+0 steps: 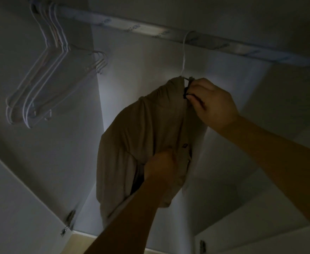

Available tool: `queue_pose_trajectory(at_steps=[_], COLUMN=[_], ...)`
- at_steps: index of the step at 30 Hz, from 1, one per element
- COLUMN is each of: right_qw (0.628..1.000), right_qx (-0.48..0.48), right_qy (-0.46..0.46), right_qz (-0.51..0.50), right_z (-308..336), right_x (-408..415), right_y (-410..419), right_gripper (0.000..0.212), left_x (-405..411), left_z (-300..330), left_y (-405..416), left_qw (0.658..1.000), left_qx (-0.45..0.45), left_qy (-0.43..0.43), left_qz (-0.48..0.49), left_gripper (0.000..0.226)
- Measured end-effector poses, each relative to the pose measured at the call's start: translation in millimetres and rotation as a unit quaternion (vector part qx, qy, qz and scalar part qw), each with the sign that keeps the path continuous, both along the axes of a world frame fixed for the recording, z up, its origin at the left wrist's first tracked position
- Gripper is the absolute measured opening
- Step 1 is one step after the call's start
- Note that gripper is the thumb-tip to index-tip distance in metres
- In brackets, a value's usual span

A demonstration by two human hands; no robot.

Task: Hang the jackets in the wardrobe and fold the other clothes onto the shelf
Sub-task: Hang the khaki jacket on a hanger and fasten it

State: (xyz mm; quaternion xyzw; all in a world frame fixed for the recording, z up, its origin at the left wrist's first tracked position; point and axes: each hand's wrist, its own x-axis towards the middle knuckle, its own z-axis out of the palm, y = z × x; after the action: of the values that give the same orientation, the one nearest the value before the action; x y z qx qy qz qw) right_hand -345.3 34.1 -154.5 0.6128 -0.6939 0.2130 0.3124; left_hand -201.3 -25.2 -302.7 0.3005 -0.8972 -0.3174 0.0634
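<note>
A tan jacket (141, 140) hangs on a white hanger (184, 52) whose hook is over the wardrobe rail (150, 31). My right hand (212, 105) pinches the dark collar edge of the jacket just below the hanger's neck. Lower down, my left hand (161, 165) grips a fold of the jacket's front near a small dark logo patch. The bottom of the jacket drapes behind my left forearm. The scene is dim.
Several bare white hangers (40, 79) hang bunched at the rail's left end. The wardrobe's left wall (9, 52) and its open door with a hinge (70, 219) stand to the left. White shelf panels (278, 208) lie at the lower right.
</note>
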Motion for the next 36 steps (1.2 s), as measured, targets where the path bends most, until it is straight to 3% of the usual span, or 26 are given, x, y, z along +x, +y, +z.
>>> queue_pose_trajectory(at_steps=[4, 8, 12, 17, 20, 23, 25, 26, 28, 29, 30, 31, 32, 33, 34, 36], right_qw=[1.000, 1.000, 0.999, 0.998, 0.998, 1.000, 0.997, 0.996, 0.990, 0.983, 0.973, 0.961, 0.949, 0.937, 0.922, 0.886], right_qx=[-0.005, 0.022, 0.025, 0.013, 0.002, -0.008, 0.005, 0.015, 0.025, 0.027, 0.032, 0.040, 0.045, 0.043, 0.034, 0.027], right_qy=[-0.010, 0.014, 0.025, 0.051, 0.061, -0.014, -0.065, -0.081, -0.136, -0.179, -0.227, -0.273, -0.311, -0.347, -0.386, -0.461], right_qz=[-0.005, 0.008, 0.007, -0.018, -0.019, -0.024, -0.039, -0.043, -0.032, -0.023, -0.012, -0.003, -0.003, -0.012, -0.026, -0.042], right_z=[13.8, 15.3, 8.9, 8.8, -0.1, -13.4, -13.8, -13.1, -9.6, -7.9, -6.3, -5.0, -3.1, -0.7, 2.3, 8.7], right_x=[-0.9, -1.7, -7.2, -23.0, -25.6, -26.7, -33.3, -37.4, -41.3, -41.4, -41.5, -41.9, -42.7, -44.3, -47.2, -54.8], right_y=[-3.6, -6.4, -7.6, -3.4, -0.2, 6.6, 12.1, 14.0, 14.1, 12.5, 9.9, 5.4, -0.9, -8.4, -17.1, -37.2], right_gripper=[0.017, 0.016, 0.017, 0.013, 0.013, 0.014, 0.013, 0.012, 0.009, 0.007, 0.007, 0.006, 0.005, 0.003, 0.004, 0.021], left_x=[-15.7, -35.1, -56.9, -50.5, -46.5, -47.0, -35.0, -27.8, -9.8, -5.8, -3.8, -4.3, -6.8, -9.1, -9.4, -7.4], left_z=[5.2, 34.6, 53.8, 37.7, 30.2, 47.3, 73.4, 86.8, 113.5, 122.0, 131.3, 138.4, 144.3, 145.8, 146.3, 143.1], left_y=[-15.1, -19.6, -23.9, -13.9, -5.4, -5.7, -13.2, -24.0, -53.4, -71.1, -87.6, -102.1, -110.7, -112.8, -110.1, -101.2], left_qw=[0.999, 0.984, 0.993, 0.997, 0.998, 0.997, 0.996, 0.982, 0.892, 0.866, 0.898, 0.954, 0.982, 0.973, 0.955, 0.943], left_qx=[-0.049, -0.035, -0.027, -0.042, -0.053, -0.026, -0.088, -0.182, -0.368, -0.392, -0.323, -0.168, 0.023, 0.189, 0.278, 0.321], left_qy=[-0.013, 0.142, 0.096, 0.055, -0.028, -0.074, -0.028, 0.053, 0.242, 0.267, 0.228, 0.150, 0.072, 0.029, 0.020, 0.046], left_qz=[0.004, 0.103, 0.059, 0.013, -0.005, -0.012, -0.020, 0.002, 0.099, 0.158, 0.191, 0.199, 0.173, 0.132, 0.099, 0.077], left_gripper=[0.037, 0.052, 0.032, 0.029, 0.026, 0.027, 0.032, 0.037, 0.037, 0.037, 0.042, 0.049, 0.058, 0.062, 0.063, 0.055])
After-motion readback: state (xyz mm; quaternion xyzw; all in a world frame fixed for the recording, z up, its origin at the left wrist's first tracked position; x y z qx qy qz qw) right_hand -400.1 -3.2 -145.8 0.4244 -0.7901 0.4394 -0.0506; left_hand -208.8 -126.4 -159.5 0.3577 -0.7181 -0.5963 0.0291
